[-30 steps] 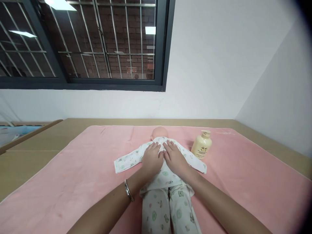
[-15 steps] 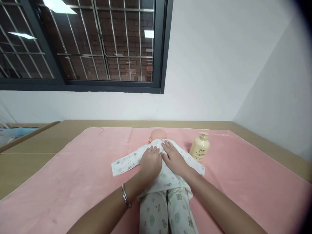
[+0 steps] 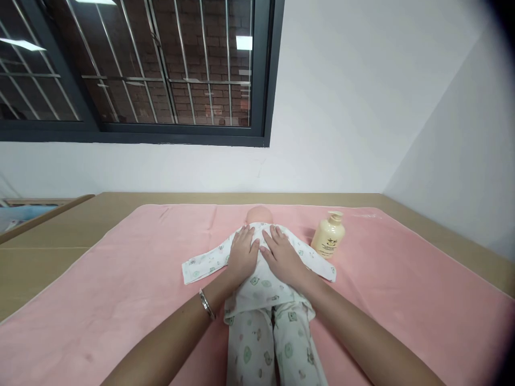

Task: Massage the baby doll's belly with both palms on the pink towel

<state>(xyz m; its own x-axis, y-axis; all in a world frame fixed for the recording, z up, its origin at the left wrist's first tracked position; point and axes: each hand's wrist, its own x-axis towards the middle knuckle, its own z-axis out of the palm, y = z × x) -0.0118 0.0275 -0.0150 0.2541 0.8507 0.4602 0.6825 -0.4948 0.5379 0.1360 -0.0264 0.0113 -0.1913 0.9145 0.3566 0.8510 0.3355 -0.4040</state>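
Observation:
A baby doll [image 3: 259, 215] lies stretched out with its head away from me, dressed in a white printed top [image 3: 263, 284] and matching trousers [image 3: 250, 343]. Its sleeves reach out to both sides. My left hand [image 3: 242, 254] rests flat on the left of the upper torso, fingers extended. On the right of the torso my right hand [image 3: 282, 256] lies flat too, fingers somewhat spread. Both palms press on the cloth and neither hand grips anything. The doll's face is not visible.
A pale yellow pump bottle [image 3: 328, 235] stands just beyond the right sleeve. Under everything is a pink sheet [image 3: 132, 300] on a wooden table [image 3: 52, 252] with a raised left edge. Behind it rise a white wall [image 3: 333, 107] and a barred window [image 3: 181, 131].
My left hand has shifted slightly left and its bent fingers have straightened out flat. My right hand stays on the torso. The whole view has tilted a little.

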